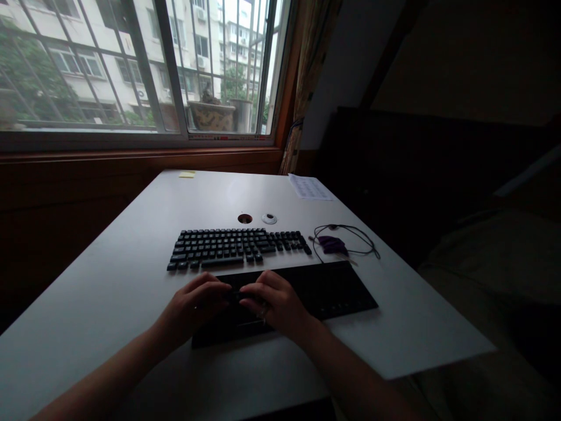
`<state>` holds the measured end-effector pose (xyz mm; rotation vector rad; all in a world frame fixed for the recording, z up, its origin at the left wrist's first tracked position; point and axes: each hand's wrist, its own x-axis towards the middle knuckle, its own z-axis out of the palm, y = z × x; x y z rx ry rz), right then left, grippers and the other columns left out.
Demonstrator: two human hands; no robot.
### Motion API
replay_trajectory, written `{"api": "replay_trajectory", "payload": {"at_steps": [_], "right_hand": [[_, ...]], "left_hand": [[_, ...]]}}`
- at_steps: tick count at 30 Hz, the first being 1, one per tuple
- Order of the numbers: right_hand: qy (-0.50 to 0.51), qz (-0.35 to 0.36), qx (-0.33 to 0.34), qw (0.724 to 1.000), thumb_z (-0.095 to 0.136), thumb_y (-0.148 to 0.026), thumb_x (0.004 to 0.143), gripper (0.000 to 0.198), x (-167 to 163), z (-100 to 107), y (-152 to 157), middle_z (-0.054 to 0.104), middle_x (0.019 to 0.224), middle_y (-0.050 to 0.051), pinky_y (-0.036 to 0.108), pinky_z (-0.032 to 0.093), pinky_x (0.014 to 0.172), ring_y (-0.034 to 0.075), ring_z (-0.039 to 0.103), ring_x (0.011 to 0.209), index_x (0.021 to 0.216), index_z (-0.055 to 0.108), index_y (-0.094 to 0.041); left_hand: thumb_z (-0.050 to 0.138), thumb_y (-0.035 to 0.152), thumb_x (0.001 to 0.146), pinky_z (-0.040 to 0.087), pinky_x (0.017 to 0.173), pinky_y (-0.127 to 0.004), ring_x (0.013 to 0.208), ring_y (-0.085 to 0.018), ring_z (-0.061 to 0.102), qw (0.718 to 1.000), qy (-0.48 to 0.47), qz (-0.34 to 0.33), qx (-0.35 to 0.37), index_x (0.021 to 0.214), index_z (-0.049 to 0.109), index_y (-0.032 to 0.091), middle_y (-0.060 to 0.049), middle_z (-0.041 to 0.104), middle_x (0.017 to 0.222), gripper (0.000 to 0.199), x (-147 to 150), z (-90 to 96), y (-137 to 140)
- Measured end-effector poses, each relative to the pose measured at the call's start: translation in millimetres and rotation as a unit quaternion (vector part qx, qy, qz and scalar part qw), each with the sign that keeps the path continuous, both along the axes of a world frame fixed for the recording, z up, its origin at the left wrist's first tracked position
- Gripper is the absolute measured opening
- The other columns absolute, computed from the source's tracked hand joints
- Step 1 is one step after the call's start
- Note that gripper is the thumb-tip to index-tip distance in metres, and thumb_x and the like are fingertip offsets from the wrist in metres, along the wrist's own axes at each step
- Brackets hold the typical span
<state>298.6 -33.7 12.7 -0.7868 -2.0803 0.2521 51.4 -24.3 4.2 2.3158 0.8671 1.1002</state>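
Note:
A black keyboard base (342, 292) lies at a slight slant near the front of the white desk, its surface too dark to make out in detail. Over its left part my left hand (199, 298) and my right hand (276, 298) meet, fingertips almost touching. Both pinch a small dark piece (236, 296) between them; its kind is hard to see against the base. A small bright glint shows at the right fingers. Just behind the base, black keycaps (219, 245) are laid out loose in keyboard order on the desk.
Right of the keycaps lie a coiled black cable (368, 252) and a purple cloth-like item (332, 245). A desk hole (245, 218) has its round cover (269, 218) beside it. Printed paper (310, 187) and a yellow note (187, 174) lie at the far edge, below a barred window.

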Motion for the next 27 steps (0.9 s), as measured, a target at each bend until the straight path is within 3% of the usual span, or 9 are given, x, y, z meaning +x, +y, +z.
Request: {"api": "replay_trajectory", "payload": {"at_steps": [10, 18, 22, 27], "right_hand": [[0.001, 0.004, 0.0, 1.0, 0.065, -0.036, 0.091, 0.02, -7.4, 1.2, -2.9, 0.06, 0.08, 0.004, 0.027, 0.05, 0.068, 0.015, 0.058, 0.075, 0.102, 0.07, -0.021], [-0.029, 0.01, 0.001, 1.0, 0.065, -0.034, 0.091, 0.019, -4.0, 3.0, -1.6, 0.059, 0.08, 0.004, 0.027, 0.048, 0.068, 0.015, 0.057, 0.074, 0.101, 0.07, -0.019], [-0.036, -0.028, -0.02, 0.999, 0.065, -0.031, 0.091, 0.018, 13.1, 6.1, 13.0, 0.059, 0.082, 0.003, 0.026, 0.048, 0.068, 0.015, 0.057, 0.073, 0.102, 0.07, -0.018], [-0.078, -0.099, -0.054, 0.991, 0.067, -0.025, 0.089, 0.012, 53.0, 10.5, 49.5, 0.059, 0.08, 0.001, 0.026, 0.046, 0.068, 0.013, 0.057, 0.068, 0.099, 0.071, -0.02]], "left_hand": [[0.065, 0.021, 0.089, 0.053, 0.066, -0.025, 0.074, -0.015, 0.063, 0.999, 0.023, 0.008, 0.045, 0.106, 0.07, 0.021, -0.006, 0.065, 0.089, 0.018, 3.0, 5.8, -3.2], [0.064, 0.021, 0.09, 0.054, 0.072, -0.026, 0.081, -0.017, 0.063, 0.999, 0.031, -0.002, 0.028, 0.114, 0.066, 0.022, -0.007, 0.064, 0.096, 0.024, 3.8, 3.3, -3.0], [0.065, 0.024, 0.09, 0.054, 0.079, -0.03, 0.09, -0.019, 0.061, 0.998, 0.045, 0.035, 0.011, 0.129, 0.056, 0.025, -0.008, 0.061, 0.108, 0.04, 0.1, -4.4, 0.4], [0.059, 0.021, 0.093, 0.052, 0.083, -0.035, 0.093, -0.02, 0.059, 0.995, 0.09, 0.036, 0.041, 0.124, 0.059, 0.024, -0.008, 0.061, 0.106, 0.031, -5.2, -10.1, 8.0]]}}
